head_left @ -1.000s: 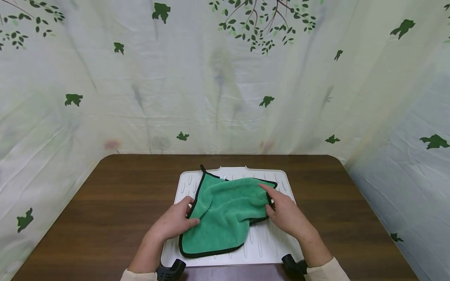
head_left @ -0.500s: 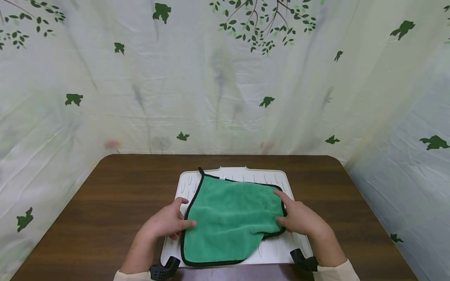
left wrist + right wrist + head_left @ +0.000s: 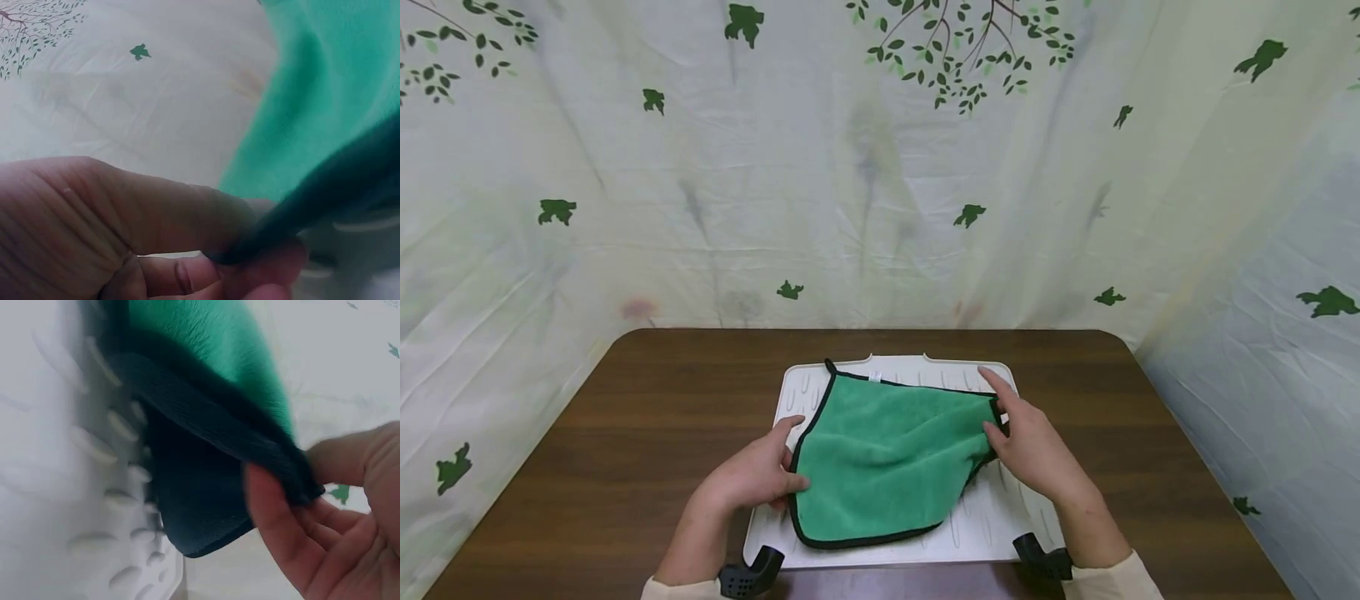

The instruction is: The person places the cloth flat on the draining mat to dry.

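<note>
A green cloth with black edging and a dark underside spreads over a white ridged tray. At its left edge my left hand pinches the border between thumb and fingers; the left wrist view shows the fabric rising from that grip. My right hand pinches the cloth's right edge, index finger stretched out beyond it. In the right wrist view that hand lifts the dark underside clear of the ridges. A small black loop sticks out at the far left corner.
The tray lies on a brown wooden table, close to its near edge. A pale curtain with leaf prints hangs behind the table. Each wrist carries a black camera mount.
My hands have moved apart, pulling the cloth wider and smoothing its folds. In the last half second its near edge rose a little and my right hand shifted slightly away from me.
</note>
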`<state>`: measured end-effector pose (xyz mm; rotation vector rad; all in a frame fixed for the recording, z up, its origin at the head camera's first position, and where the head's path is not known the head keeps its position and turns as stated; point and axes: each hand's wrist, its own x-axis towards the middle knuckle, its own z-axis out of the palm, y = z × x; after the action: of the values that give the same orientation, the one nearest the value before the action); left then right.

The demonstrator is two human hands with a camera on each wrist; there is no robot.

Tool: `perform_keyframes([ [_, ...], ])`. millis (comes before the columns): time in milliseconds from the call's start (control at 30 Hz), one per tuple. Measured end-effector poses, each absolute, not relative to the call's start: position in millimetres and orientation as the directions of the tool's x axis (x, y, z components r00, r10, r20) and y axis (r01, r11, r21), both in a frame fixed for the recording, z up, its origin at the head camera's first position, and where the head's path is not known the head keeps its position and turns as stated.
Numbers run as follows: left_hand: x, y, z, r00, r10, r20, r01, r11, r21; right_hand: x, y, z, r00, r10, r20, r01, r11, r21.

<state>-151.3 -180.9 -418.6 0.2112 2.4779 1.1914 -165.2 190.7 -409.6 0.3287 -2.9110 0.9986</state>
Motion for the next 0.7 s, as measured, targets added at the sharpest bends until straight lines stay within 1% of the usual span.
perform_keyframes([
  [100, -152.1, -179.6, -417.8, -0.91, 0.306, -0.282, -0.031, 0.627, 0.779, -164.5, 193.9, -409.7, -0.98, -0.141, 0.142, -0.197, 0.809, -0.553],
  [200, -155.3, -177.0, -421.4, -0.918, 0.303, -0.256, 0.003, 0.652, 0.759, -164.3, 198.1, -411.8, -0.989, -0.134, 0.055, -0.143, 0.85, -0.507],
  [267, -159.2, -173.9, -426.3, -0.942, 0.266, -0.204, 0.028, 0.671, 0.741, -165.5, 200.3, -414.9, -0.991, -0.132, -0.013, -0.109, 0.865, -0.489],
  [333, -163.5, -169.6, -432.8, -0.967, 0.209, -0.148, 0.03, 0.668, 0.744, -167.4, 201.7, -419.6, -0.991, -0.126, -0.05, -0.085, 0.865, -0.495],
  [433, -168.5, -161.4, -443.9, -0.984, 0.157, -0.086, 0.029, 0.615, 0.788, -171.3, 202.8, -428.2, -0.992, -0.115, -0.047, -0.076, 0.859, -0.507],
  [500, -169.8, -155.9, -450.5, -0.986, 0.151, -0.074, 0.031, 0.594, 0.804, -173.1, 203.1, -432.9, -0.993, -0.112, -0.045, -0.074, 0.861, -0.504],
  [600, -169.2, -149.7, -455.7, -0.986, 0.155, -0.057, 0.051, 0.615, 0.787, -174.6, 203.0, -436.2, -0.993, -0.112, -0.035, -0.08, 0.868, -0.489],
  [700, -168.1, -148.0, -455.4, -0.991, 0.126, -0.031, 0.057, 0.638, 0.768, -176.0, 202.3, -435.2, -0.994, -0.103, 0.034, -0.106, 0.845, -0.524],
])
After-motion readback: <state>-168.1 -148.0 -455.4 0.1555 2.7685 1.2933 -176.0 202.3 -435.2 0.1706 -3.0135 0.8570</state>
